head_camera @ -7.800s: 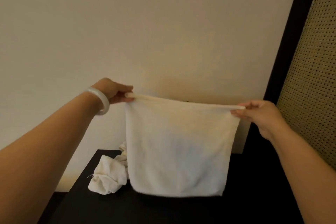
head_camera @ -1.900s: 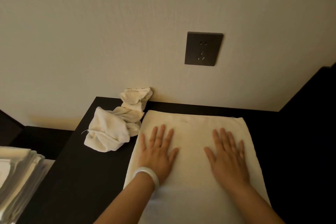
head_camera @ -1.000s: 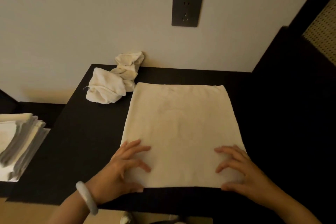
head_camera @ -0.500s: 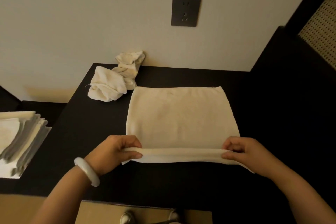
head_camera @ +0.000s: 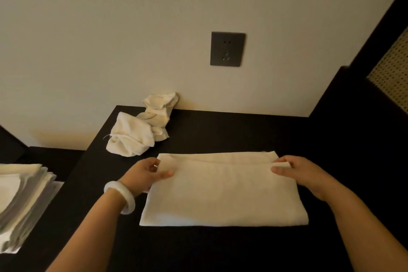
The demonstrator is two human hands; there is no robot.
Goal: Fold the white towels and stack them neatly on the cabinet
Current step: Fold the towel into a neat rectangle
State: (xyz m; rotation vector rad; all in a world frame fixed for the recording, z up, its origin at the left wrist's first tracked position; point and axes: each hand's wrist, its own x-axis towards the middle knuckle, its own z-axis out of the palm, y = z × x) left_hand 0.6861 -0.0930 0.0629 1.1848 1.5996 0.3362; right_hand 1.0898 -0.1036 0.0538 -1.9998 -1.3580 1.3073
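**A:** White towel (head_camera: pixel 223 192): where does it lie on the cabinet (head_camera: pixel 220 130)?

**B:** Flat on the dark top, nearer the front edge than the wall. It is doubled over, with the fold toward the person.

**A:** And the other cloth?

**B:** A folded stack (head_camera: pixel 19 194) sits beyond the cabinet's left edge, lower down. A crumpled heap (head_camera: pixel 132 139) lies in the back left corner, just clear of the flat towel.

**A:** The hands?

**B:** The left hand (head_camera: pixel 143 174) pinches the upper layer's far left corner, thumb on top. The right hand (head_camera: pixel 302 172) pinches the far right corner the same way. There is a pale bangle (head_camera: pixel 123 196) on the left wrist.

**A:** How should this fold be finished?

**B:** I judge the half-fold is just landing. The upper edge lies a little short of the lower layer's far edge, so both corners should go away from the person together until the edges meet. Keep the cloth taut between the pinches, set the corners down, then press flat from the middle outward. An uneven pull would skew the rectangle and spoil the stack.
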